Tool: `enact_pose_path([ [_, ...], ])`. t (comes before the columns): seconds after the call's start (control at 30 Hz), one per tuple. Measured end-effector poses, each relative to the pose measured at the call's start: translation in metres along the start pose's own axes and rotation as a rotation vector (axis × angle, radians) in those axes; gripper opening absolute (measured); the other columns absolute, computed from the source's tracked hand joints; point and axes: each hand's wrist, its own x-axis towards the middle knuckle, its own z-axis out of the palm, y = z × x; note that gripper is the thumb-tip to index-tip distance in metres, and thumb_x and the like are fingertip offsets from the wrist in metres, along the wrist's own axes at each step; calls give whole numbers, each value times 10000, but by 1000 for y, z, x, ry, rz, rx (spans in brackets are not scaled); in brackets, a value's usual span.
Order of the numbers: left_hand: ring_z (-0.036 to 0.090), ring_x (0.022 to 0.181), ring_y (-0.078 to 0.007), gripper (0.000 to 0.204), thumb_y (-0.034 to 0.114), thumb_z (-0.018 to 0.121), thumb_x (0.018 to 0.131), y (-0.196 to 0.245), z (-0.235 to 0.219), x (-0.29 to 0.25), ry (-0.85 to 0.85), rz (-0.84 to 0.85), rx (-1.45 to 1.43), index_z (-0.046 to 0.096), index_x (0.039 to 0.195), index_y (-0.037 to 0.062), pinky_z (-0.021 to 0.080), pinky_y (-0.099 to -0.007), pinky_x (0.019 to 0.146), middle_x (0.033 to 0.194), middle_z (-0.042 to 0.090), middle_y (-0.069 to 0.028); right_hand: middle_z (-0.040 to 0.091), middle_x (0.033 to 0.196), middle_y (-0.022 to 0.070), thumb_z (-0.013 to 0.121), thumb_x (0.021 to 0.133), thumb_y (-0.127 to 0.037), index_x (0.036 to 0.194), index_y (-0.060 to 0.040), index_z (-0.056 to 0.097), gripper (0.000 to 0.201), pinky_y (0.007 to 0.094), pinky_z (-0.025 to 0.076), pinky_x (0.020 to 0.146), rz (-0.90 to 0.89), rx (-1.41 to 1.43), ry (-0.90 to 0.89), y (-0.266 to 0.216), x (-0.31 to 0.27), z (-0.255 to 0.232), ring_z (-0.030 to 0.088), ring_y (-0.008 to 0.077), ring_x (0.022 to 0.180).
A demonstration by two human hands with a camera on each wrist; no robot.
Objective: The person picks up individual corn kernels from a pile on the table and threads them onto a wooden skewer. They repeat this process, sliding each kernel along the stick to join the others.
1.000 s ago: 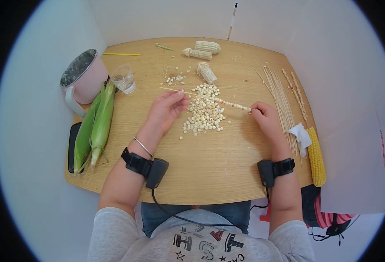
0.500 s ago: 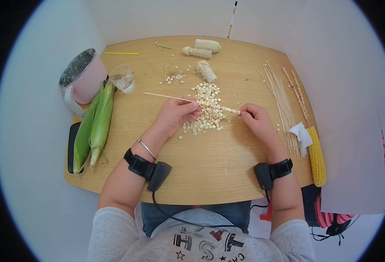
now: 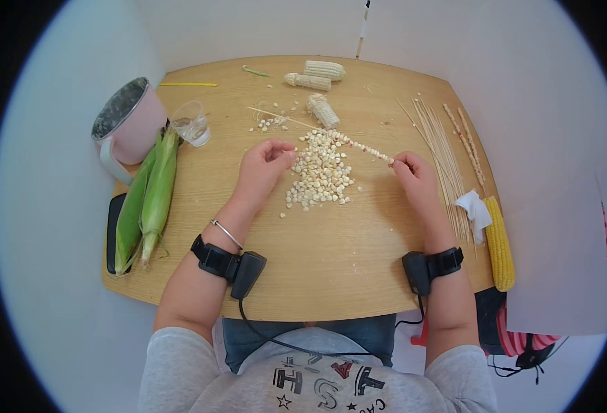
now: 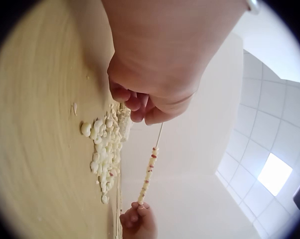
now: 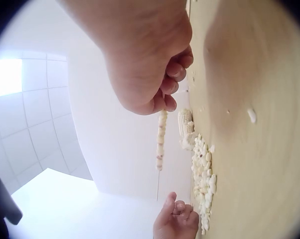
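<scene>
My right hand [image 3: 417, 180] pinches the end of a thin skewer [image 3: 270, 113] threaded with pale corn kernels, some with reddish marks. The threaded row [image 3: 362, 147] starts at these fingers, and the bare pointed end slants up to the left. My left hand [image 3: 263, 168] is left of the kernel pile [image 3: 320, 175], below the bare skewer and apart from it. Its fingers are bent, with a pale corn kernel [image 3: 294, 149] at thumb and fingertip. In the right wrist view the left hand [image 5: 177, 221] is beyond the skewer's bare tip.
Stripped cobs [image 3: 322, 110] lie behind the pile. Loose skewers [image 3: 441, 162], two filled skewers [image 3: 467, 141], a tissue [image 3: 474, 210] and a yellow corn cob [image 3: 499, 248] line the right side. Husked green corn [image 3: 160, 189], a plastic cup [image 3: 192, 125] and a pink mug [image 3: 134, 124] are left.
My left hand first moved right along the skewer to the kernels, then let go and drew back left. My right hand moved left, then back right, and the skewer's bare end is raised.
</scene>
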Motion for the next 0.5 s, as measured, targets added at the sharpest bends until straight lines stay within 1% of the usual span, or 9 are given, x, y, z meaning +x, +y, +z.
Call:
enact_pose_path([
  [0.03,470,613,-64,151,84,609,776,-4,1,1,31,99,74,598,911,19,385,-179,565,720,555,-7,473,566,0,529,772,-132,760,11,581,152,225,333,492,-9,10,11,1,0,0,418,63,541],
  [0.13,454,629,-69,108,29,580,740,-5,0,0,-65,174,238,620,841,29,389,-201,591,711,524,3,472,565,-3,529,770,-130,755,12,581,152,222,329,487,-36,-2,8,2,1,0,414,59,538],
  [0.17,454,629,-69,108,29,580,740,-5,-2,0,-66,174,238,620,841,29,389,-201,591,711,524,3,472,565,-3,529,770,-130,755,12,581,152,222,329,487,-36,-2,9,2,1,-1,414,59,538],
  [0.23,457,631,-90,164,-6,554,678,-7,-5,1,-163,295,573,630,817,39,398,-217,596,710,494,-9,473,562,-4,531,768,-127,753,12,581,148,222,327,484,-28,-12,1,1,0,-1,413,58,538],
  [0.27,457,631,-90,164,-6,554,678,-9,-5,1,-163,295,573,630,817,39,398,-217,596,710,494,-9,473,562,-4,531,768,-127,753,12,581,148,222,327,484,-28,-12,1,0,0,-1,413,58,538],
  [0.33,476,646,-134,207,-9,537,638,-12,-5,2,-83,346,689,634,811,50,403,-246,591,712,482,-42,475,561,-1,532,767,-124,754,12,582,145,222,328,485,-19,-20,1,-1,0,-1,412,58,537],
  [0.37,476,646,-134,207,-9,537,638,-12,-5,1,-83,345,689,634,811,50,403,-246,591,712,482,-42,475,561,-1,532,767,-124,754,12,582,145,222,328,485,-19,-20,1,-1,0,-1,412,58,537],
  [0.43,486,653,-176,152,33,577,653,-10,-5,1,-44,407,777,637,790,59,406,-275,588,709,492,-68,481,563,4,533,767,-122,759,13,583,144,222,332,487,-19,-36,-7,1,0,-1,417,59,538],
  [0.5,488,657,-183,134,52,598,658,-10,-5,0,-44,433,809,638,786,62,406,-282,587,707,492,-71,483,564,5,533,767,-123,761,13,584,145,222,334,488,-19,-34,-8,0,0,-1,420,61,538],
])
